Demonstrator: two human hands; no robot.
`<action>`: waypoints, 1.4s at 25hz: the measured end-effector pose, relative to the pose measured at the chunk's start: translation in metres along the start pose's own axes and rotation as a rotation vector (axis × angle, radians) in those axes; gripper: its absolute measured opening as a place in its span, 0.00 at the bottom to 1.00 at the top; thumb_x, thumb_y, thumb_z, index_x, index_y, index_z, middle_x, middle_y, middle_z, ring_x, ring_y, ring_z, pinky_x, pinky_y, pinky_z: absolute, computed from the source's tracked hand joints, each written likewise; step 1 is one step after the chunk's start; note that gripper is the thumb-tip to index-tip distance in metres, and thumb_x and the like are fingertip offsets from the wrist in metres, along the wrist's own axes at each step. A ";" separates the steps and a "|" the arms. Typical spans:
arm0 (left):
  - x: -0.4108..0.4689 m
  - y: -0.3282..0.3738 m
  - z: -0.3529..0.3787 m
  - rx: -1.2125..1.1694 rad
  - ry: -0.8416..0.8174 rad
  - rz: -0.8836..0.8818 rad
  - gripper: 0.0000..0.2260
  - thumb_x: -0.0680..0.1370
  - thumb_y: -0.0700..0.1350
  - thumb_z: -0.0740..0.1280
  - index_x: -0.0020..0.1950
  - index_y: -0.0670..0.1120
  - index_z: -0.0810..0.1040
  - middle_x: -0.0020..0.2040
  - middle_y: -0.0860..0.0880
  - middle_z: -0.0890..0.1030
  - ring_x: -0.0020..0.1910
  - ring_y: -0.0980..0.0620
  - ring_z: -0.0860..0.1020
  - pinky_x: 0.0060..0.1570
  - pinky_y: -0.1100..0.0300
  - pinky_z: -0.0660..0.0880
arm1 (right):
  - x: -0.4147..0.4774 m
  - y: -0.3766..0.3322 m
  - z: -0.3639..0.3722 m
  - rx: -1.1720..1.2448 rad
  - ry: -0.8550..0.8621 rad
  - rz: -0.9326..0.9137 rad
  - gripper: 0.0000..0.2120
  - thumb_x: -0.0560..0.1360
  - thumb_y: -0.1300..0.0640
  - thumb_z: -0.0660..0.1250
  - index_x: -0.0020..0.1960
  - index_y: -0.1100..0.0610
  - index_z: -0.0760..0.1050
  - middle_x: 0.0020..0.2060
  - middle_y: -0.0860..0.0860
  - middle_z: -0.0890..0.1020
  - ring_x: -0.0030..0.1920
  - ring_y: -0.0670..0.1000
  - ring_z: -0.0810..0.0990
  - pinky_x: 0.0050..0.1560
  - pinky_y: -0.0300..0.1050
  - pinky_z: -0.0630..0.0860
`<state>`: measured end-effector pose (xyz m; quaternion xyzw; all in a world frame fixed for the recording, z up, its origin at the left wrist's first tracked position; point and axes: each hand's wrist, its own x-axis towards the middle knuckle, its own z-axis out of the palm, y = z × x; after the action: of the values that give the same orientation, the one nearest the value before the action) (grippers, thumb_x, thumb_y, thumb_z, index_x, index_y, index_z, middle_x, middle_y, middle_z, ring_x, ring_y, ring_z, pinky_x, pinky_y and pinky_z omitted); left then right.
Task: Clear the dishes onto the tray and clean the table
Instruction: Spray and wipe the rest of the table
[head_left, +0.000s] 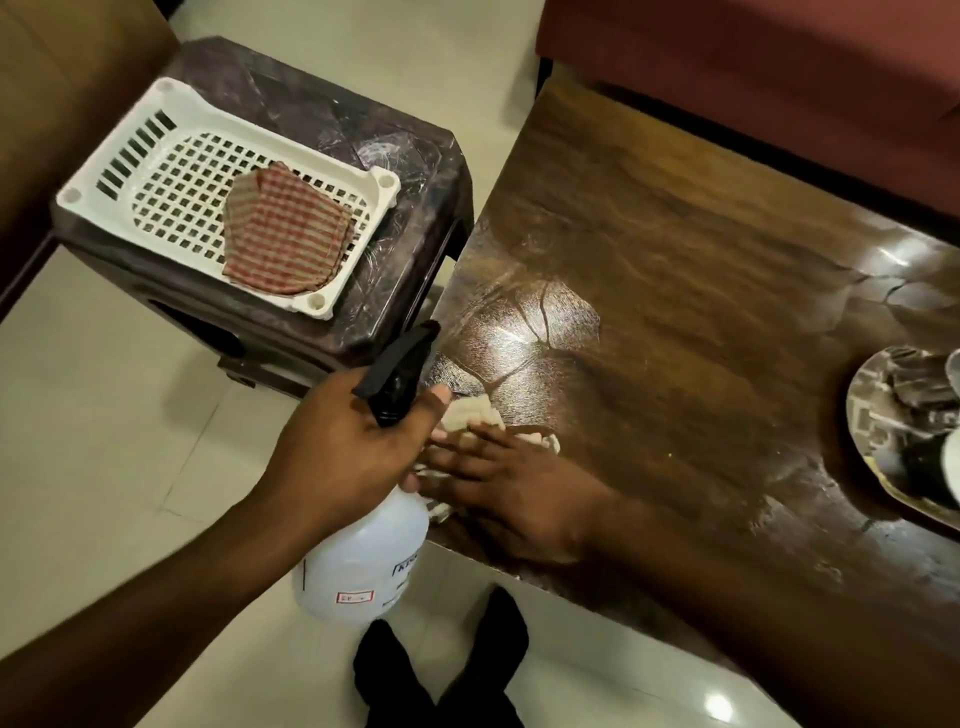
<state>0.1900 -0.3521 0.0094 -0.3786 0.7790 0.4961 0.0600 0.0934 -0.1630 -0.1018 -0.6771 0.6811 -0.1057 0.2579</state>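
My left hand (358, 441) grips the neck of a white spray bottle (363, 561) with a black trigger head, held just off the near left corner of the wooden table (649, 270). Flat on a pale cloth (472, 413) at that corner lies my right hand (509, 483), and the cloth is mostly hidden under it. A white perforated tray (156, 171) stands on a dark stool to the left and holds a folded red checked cloth (283, 234). A round plate with dishes (878, 415) sits at the table's right edge, partly cut off.
The dark plastic stool (363, 145) stands close to the table's left side. A red sofa (753, 67) runs behind the table. The table top has wet shiny patches. My legs in black (441, 670) are on the pale tiled floor below.
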 end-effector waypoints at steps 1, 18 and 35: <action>0.002 0.001 0.000 0.014 -0.053 0.001 0.10 0.80 0.56 0.73 0.43 0.52 0.84 0.28 0.52 0.85 0.31 0.60 0.85 0.41 0.63 0.74 | -0.001 0.018 -0.011 -0.014 -0.003 0.014 0.28 0.85 0.51 0.58 0.85 0.49 0.61 0.86 0.52 0.60 0.86 0.54 0.54 0.86 0.58 0.48; -0.023 -0.031 -0.007 -0.014 -0.129 -0.044 0.08 0.79 0.58 0.73 0.50 0.54 0.85 0.44 0.49 0.91 0.27 0.53 0.86 0.45 0.60 0.79 | 0.066 0.113 -0.075 -0.119 0.113 0.288 0.31 0.84 0.44 0.53 0.86 0.48 0.56 0.86 0.53 0.58 0.86 0.56 0.54 0.86 0.57 0.49; -0.080 -0.044 0.022 0.321 -0.370 0.057 0.12 0.74 0.68 0.72 0.44 0.62 0.82 0.34 0.60 0.86 0.37 0.55 0.87 0.53 0.50 0.83 | -0.212 -0.070 0.107 0.117 0.791 1.351 0.27 0.85 0.51 0.55 0.84 0.54 0.64 0.83 0.55 0.67 0.83 0.57 0.63 0.81 0.64 0.61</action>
<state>0.2693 -0.3010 0.0037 -0.2446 0.8340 0.4285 0.2470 0.1962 0.0616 -0.1140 -0.0136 0.9799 -0.1952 0.0400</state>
